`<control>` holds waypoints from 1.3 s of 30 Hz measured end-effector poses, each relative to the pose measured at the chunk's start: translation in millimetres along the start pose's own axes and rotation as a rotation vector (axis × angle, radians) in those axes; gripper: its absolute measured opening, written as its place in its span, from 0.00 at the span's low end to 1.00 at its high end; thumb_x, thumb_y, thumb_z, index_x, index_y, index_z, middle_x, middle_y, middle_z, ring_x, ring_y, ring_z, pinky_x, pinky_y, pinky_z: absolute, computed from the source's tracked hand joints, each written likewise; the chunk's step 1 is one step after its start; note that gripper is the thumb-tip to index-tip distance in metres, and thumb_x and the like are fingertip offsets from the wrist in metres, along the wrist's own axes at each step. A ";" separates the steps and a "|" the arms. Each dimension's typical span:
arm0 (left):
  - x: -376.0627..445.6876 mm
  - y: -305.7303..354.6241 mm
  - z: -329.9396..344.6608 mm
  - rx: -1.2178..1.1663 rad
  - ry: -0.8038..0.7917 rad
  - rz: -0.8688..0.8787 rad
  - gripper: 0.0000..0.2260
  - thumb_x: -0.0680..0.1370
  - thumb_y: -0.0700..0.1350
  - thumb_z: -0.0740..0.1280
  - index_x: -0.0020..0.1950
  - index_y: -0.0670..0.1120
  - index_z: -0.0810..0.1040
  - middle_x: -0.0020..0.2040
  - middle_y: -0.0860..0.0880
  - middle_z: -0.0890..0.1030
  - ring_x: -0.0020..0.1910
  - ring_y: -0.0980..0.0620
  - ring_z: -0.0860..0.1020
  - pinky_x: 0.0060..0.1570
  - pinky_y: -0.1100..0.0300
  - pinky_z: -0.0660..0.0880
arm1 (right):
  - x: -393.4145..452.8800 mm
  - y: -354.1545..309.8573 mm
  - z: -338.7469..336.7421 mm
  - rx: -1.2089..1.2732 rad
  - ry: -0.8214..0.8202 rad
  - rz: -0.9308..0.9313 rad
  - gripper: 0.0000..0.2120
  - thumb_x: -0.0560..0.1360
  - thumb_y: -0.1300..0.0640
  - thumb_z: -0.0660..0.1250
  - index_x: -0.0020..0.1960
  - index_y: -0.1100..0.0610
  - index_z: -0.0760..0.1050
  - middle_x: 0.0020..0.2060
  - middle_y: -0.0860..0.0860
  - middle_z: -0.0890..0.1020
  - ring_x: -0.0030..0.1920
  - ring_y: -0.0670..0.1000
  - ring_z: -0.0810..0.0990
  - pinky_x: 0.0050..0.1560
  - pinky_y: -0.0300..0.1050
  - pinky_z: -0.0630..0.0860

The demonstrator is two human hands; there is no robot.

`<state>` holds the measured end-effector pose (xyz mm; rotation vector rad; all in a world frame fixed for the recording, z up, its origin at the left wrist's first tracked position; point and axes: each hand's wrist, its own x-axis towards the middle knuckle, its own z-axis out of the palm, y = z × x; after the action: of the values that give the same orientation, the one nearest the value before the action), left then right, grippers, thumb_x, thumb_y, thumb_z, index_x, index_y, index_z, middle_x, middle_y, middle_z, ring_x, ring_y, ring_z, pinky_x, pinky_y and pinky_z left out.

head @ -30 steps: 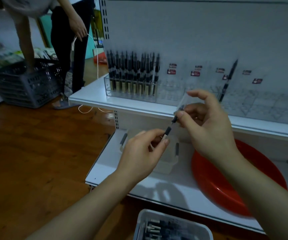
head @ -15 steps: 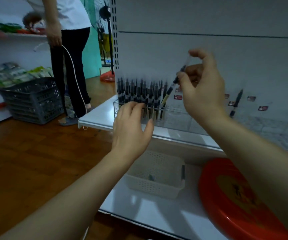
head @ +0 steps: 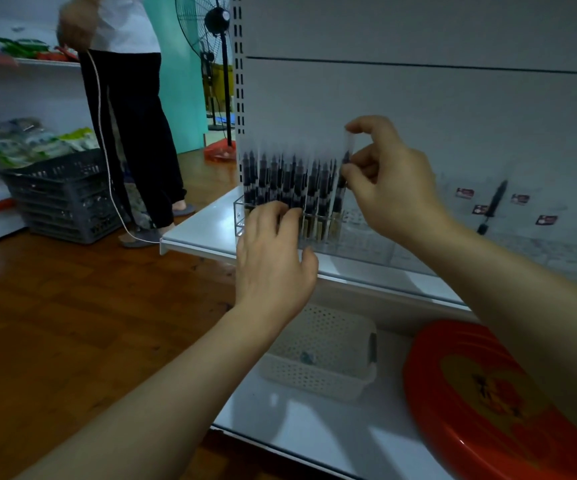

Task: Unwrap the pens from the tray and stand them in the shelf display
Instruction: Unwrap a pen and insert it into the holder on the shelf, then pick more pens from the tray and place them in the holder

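Pen (head: 342, 181) seemingly upright, tip down

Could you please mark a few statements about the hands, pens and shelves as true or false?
1. The right hand pinches a pen at the right end of the pen row. True.
2. The left hand holds a pen. False: its fingers rest straight against the display.
3. The white basket sits on the upper shelf. False: it is on the lower shelf.
4. A red tray lies right of the basket. True.
5. A lone pen stands further right. True.
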<state>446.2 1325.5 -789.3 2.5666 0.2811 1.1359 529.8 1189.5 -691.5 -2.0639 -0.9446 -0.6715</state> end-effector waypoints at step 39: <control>-97.7 31.6 19.3 -0.511 -0.095 0.044 0.07 0.79 0.49 0.66 0.44 0.48 0.78 0.40 0.56 0.77 0.41 0.60 0.74 0.41 0.68 0.68 | -187.0 33.5 7.1 0.077 0.123 0.016 0.18 0.77 0.63 0.70 0.66 0.58 0.74 0.48 0.45 0.78 0.45 0.41 0.76 0.48 0.24 0.69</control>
<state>397.3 1262.4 -856.7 2.1686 -0.0826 0.9468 447.4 1105.9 -841.0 -1.9376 -0.8697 -0.7341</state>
